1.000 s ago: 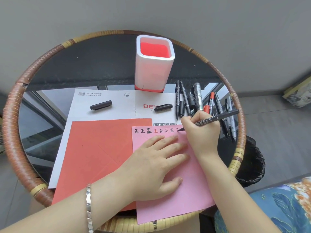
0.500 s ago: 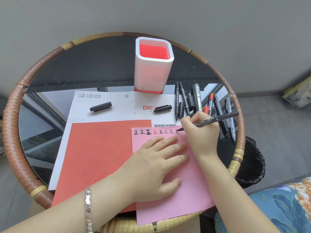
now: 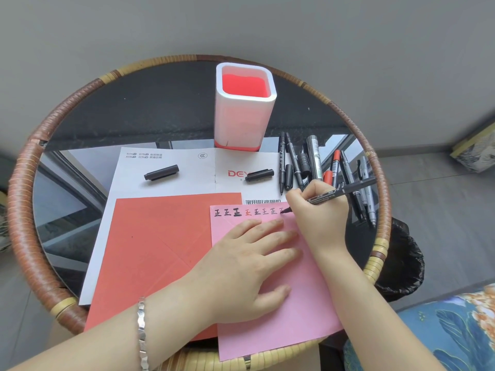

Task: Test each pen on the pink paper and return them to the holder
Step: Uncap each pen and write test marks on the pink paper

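- Right hand (image 3: 318,210) at the upper right corner of the pink paper (image 3: 281,317), fingers curled and pinching a black pen (image 3: 340,192) low on its barrel, forearm coming in from the lower right.
- Pen tilted, barrel running up and to the right past the knuckles, tip on the paper at the end of a row of written characters (image 3: 246,211) along the top edge: mostly black, one red, the last only partly drawn.
- Left hand (image 3: 249,266) palm down on the middle of the pink paper, fingers straight and slightly spread, pointing up and right, thumb out toward the near edge; pressing the sheet flat, gripping nothing.
- Silver bracelet (image 3: 141,333) on the left wrist, forearm entering from the lower left.
- Pink paper overlapping a red sheet (image 3: 155,250), near edge hanging past the woven table rim (image 3: 24,210).
- Holder (image 3: 245,116) upright at the far side of the table, white outside, red inside.
- Loose pens (image 3: 313,159) lying side by side just right of the holder, beyond the right hand.
- Two black caps (image 3: 161,172), well apart, on a white printed sheet (image 3: 166,162) under the red one.
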A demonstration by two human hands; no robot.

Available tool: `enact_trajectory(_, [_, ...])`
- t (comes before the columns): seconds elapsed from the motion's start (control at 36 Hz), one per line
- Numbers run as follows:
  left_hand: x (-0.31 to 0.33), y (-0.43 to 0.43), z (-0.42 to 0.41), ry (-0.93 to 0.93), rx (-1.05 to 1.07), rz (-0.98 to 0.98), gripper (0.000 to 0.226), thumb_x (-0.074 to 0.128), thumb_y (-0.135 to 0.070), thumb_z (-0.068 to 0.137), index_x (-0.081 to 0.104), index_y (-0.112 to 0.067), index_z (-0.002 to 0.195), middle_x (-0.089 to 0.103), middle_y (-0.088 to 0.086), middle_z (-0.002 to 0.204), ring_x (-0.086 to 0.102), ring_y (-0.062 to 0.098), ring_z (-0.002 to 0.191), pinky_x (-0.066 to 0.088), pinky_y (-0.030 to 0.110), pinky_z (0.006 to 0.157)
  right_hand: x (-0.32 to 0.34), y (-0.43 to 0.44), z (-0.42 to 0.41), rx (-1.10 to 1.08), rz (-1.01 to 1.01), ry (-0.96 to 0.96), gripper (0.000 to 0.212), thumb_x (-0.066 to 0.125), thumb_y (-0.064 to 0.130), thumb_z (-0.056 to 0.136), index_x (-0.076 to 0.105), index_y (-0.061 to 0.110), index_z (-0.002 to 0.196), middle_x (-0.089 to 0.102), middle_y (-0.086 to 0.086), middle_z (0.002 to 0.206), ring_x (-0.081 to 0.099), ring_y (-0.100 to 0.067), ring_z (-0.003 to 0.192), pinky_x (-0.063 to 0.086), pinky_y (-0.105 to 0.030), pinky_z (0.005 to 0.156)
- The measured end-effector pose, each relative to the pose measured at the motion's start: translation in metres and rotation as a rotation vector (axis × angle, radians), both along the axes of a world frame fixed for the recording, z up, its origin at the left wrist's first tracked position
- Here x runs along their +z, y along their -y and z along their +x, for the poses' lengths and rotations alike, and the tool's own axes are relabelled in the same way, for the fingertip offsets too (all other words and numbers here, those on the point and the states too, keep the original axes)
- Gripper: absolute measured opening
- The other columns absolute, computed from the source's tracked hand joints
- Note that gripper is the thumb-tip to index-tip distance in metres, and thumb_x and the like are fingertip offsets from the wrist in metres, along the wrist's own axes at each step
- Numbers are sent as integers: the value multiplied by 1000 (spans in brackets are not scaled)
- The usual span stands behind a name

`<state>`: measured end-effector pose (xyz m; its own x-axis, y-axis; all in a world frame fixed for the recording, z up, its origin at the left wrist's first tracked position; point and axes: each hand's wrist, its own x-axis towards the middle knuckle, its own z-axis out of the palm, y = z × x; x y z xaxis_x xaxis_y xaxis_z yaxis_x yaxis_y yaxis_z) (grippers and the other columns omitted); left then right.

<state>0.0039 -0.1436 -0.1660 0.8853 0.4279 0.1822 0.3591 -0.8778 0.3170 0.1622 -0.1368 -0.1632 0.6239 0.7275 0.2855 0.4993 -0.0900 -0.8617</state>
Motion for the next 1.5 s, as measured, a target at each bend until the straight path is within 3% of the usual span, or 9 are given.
enact_trajectory(0.33, [-2,0,0,16,0,14,49,46,-50,79,58,-27,121,53,-5,134,45,19,128,24,36,104,4,2,1,-76,37,-89,42,59,0,71,33,17,42,37,6,35,33,-6,41,31,-12,52])
enact_trajectory(0.53, [0,-8,-11,24,-67,7,45,45,-44,82,60,-24,119,55,-4,133,46,15,127,25,32,105,8,4,-1,-53,109,-196,36,65,19,82,43,22,54,49,0,48,49,-21,50,42,-29,63])
enact_trajectory(0.69, [3,-16,-36,2,-72,11,43,45,-44,84,58,-26,121,53,-7,134,43,10,126,22,26,107,11,7,-5,54,176,-202,29,68,19,80,46,22,62,49,3,59,45,0,51,36,-8,55])
enact_trajectory(0.92, [4,-18,-41,5,-72,-65,43,47,-43,85,57,-25,123,51,-8,137,40,8,129,18,24,109,17,10,-12,195,141,-94,6,58,33,80,57,38,80,61,16,79,57,5,77,43,-8,71])
enact_trajectory(1.03, [5,-17,-41,33,-77,-95,41,53,-40,83,58,-24,120,53,-6,135,41,9,129,20,25,109,35,2,-18,443,49,170,31,41,30,82,55,25,109,56,22,93,57,1,84,43,-8,74])
enact_trajectory(1.17, [5,-17,-43,60,-65,-100,39,56,-39,79,62,-20,113,57,-1,129,45,12,124,20,24,109,68,-29,-26,694,109,658,11,46,24,82,43,20,91,52,7,78,40,-6,67,37,-14,60])
enact_trajectory(1.28, [5,-17,-44,105,-57,-84,37,59,-38,78,65,-19,108,60,0,123,46,12,119,23,24,106,71,-57,-27,862,105,1041,19,50,3,76,55,14,91,62,-6,77,55,-24,67,43,-24,51])
enact_trajectory(1.39, [4,-18,-44,124,-58,-58,36,59,-39,77,66,-20,107,61,-2,121,44,11,117,22,21,105,57,-76,-33,970,-10,1164,40,71,-14,62,66,8,96,68,-9,87,63,-28,75,53,-34,52])
enact_trajectory(1.5, [2,-18,-44,130,-66,-49,37,58,-40,78,65,-20,108,61,-2,121,44,11,115,23,21,103,45,-85,-37,996,-135,1261,45,62,-15,65,65,7,104,67,-13,99,62,-31,84,50,-35,53])
